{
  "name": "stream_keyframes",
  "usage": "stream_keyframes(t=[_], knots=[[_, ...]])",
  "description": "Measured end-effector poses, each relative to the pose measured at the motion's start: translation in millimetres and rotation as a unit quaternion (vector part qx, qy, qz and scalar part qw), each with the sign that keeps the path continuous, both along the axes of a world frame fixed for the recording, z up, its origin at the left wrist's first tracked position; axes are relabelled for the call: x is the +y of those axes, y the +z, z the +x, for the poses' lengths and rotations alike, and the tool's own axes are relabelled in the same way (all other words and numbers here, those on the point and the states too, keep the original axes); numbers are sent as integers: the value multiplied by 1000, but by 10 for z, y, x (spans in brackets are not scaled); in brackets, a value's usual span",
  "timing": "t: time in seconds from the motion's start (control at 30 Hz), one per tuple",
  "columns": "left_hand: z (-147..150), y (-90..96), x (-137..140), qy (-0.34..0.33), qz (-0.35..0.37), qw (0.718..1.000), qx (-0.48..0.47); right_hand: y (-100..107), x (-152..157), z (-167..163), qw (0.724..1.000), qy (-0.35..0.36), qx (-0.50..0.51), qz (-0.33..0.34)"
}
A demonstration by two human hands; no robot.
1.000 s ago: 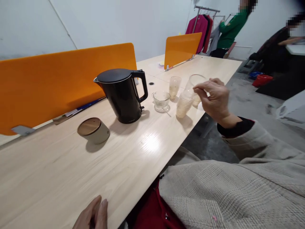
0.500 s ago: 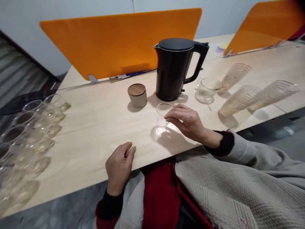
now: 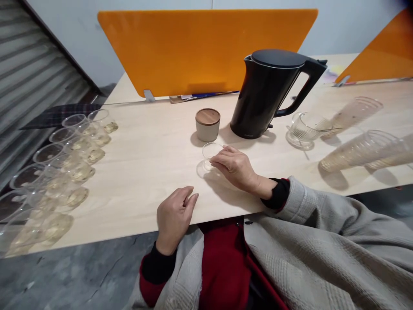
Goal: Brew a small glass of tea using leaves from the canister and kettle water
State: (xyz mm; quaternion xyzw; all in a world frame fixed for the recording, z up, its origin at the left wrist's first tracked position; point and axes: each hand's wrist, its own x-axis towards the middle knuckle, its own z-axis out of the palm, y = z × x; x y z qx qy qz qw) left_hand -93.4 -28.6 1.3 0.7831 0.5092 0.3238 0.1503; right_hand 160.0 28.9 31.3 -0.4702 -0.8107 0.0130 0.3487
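My right hand pinches a small clear plastic cup at its right side, with thumb and fingers together. The cup stands upright, low over or on the wooden table; I cannot tell whether its base touches. At the table's front edge rests my left hand, its fingers curled in and nothing visible in them. Just behind the cup is a grey canister with a wooden lid. A black electric kettle stands behind and to the right.
Several clear cups with pale liquid and dark bits stand in rows at the left. To the right are a glass cup on a saucer and leaning-looking stacks of plastic cups. An orange divider stands at the back.
My right hand has carried the cup left, in front of the canister, and it appears lower. My left hand stays curled at the table edge. The view has turned left.
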Motion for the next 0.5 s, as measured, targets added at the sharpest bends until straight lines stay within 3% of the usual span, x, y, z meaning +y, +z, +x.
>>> stream_keyframes(t=[0.13,0.27,0.5], knots=[[-2,11,-13,-1,-8,1000,3,43,-62,-28,1000,16,-16,-21],[-2,13,-18,1,-7,1000,3,211,-105,81,1000,28,12,6],[-4,2,-16,1,-6,1000,5,535,252,417,991,-93,87,29]])
